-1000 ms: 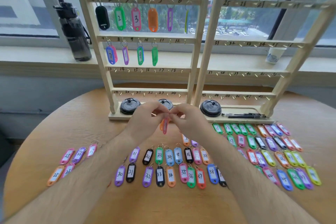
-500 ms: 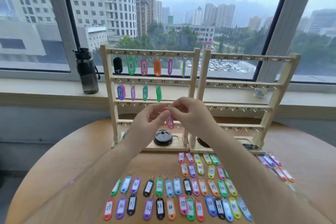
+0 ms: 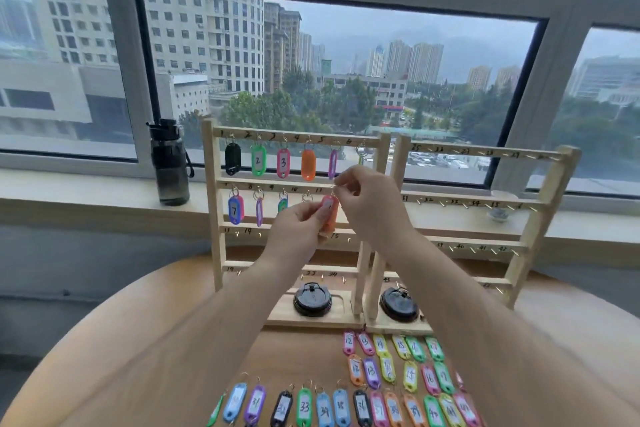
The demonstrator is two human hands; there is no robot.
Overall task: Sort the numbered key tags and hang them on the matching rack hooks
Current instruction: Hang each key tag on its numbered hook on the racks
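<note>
Two wooden key racks stand at the table's far side. The left rack [image 3: 382,163] carries tags on its top row and on part of its second row. Both my hands are raised in front of that second row, near the hook marked 11. My left hand [image 3: 298,229] pinches the body of a pink-orange key tag [image 3: 329,210]. My right hand [image 3: 367,198] pinches the tag's metal ring just under the rail. The right rack [image 3: 550,191] shows bare numbered hooks. Several loose tags [image 3: 388,367] lie in rows on the table below my arms.
A dark water bottle [image 3: 169,163] stands on the windowsill left of the racks. Two black round lids [image 3: 312,298] sit in the rack base trays. A small white cup [image 3: 497,215] rests on the sill at right. The round wooden table [image 3: 145,340] curves away at left.
Both hands have lifted the pink-orange tag from just above the table up to the second rail of the left rack. The camera has tilted upward, showing more window.
</note>
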